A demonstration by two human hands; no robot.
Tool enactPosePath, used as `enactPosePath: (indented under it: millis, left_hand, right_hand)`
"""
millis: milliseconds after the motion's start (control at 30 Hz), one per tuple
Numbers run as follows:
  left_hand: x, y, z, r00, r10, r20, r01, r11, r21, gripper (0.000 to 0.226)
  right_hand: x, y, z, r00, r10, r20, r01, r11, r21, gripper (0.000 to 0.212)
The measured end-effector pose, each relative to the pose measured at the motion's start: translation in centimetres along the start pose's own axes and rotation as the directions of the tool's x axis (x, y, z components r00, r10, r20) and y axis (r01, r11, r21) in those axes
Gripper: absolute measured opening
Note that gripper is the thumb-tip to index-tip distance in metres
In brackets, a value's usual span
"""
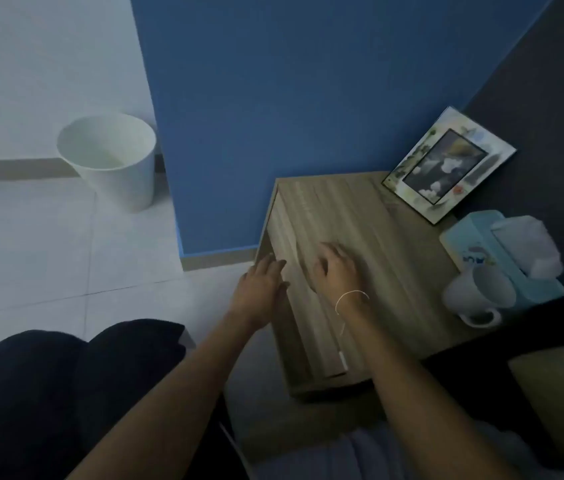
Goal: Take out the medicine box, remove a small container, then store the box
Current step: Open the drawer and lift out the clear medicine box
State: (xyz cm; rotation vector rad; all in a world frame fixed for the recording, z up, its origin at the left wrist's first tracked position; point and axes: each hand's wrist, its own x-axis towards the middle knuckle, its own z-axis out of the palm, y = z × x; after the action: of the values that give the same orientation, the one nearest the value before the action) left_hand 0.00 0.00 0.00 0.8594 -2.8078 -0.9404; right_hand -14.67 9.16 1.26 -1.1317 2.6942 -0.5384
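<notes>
Both hands empty, fingers loosely spread: left hand (262,285) at the tabletop (360,220) front edge, right hand (336,268) flat on open wood. One frame (448,164), one mug (478,294), one tissue box (502,254) along the far edge. Medicine box unseen.

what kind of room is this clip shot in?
Probably a bedroom, at a bedside. A small wooden nightstand stands against a blue wall and carries a picture frame, a tissue box and a mug. A white wastebasket stands on the tiled floor nearby.
</notes>
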Motion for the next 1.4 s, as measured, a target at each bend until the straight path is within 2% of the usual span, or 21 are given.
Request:
enactPosePath:
  millis: [100,200,467,700,900,1067,1200,1300,1400]
  left_hand:
    - [2.8,-0.5,1.2,0.999,-0.018,-0.027,0.018,1.000,-0.019,0.054]
    - [5.1,-0.9,2.8,1.000,-0.017,-0.020,0.017,0.999,-0.029,0.058]
    - [9.0,-1.9,6.3,0.999,-0.014,-0.046,0.012,0.999,-0.041,0.069]
    - [10.2,-1.3,7.5,0.997,-0.076,-0.020,0.072,0.984,-0.162,0.079]
    - [10.0,-0.8,7.3,0.994,-0.090,-0.062,0.078,0.982,-0.171,0.087]
    - [9.1,-1.4,6.4,0.986,-0.058,-0.154,0.059,0.998,0.005,0.085]
    - [8.2,-3.0,5.2,0.989,-0.031,-0.144,0.063,0.972,0.224,0.080]
    - [6.8,-4.4,3.6,0.991,-0.034,-0.132,0.075,0.946,0.316,0.078]
    - [5.4,-5.5,1.7,0.995,-0.044,-0.087,0.075,0.915,0.396,0.077]
  right_hand:
    - [2.0,1.2,0.7,0.998,-0.021,-0.057,0.018,0.998,-0.056,0.044]
    - [2.7,2.5,2.0,0.998,-0.039,-0.055,0.034,0.995,-0.097,0.048]
    - [3.4,4.1,4.2,0.989,-0.081,-0.123,0.065,0.990,-0.129,0.050]
    - [3.4,4.1,4.3,0.986,-0.085,-0.141,0.072,0.993,-0.094,0.049]
    - [3.3,3.9,4.1,0.986,-0.083,-0.146,0.073,0.995,-0.073,0.046]
    - [3.1,3.5,3.7,0.979,-0.073,-0.190,0.069,0.997,-0.030,0.042]
    - [2.6,3.0,3.5,0.964,-0.050,-0.262,0.051,0.999,-0.003,0.035]
    - [2.3,2.7,3.0,0.973,-0.058,-0.224,0.051,0.998,-0.036,0.035]
    - [2.2,2.1,2.6,0.992,-0.022,-0.124,0.010,0.996,-0.093,0.040]
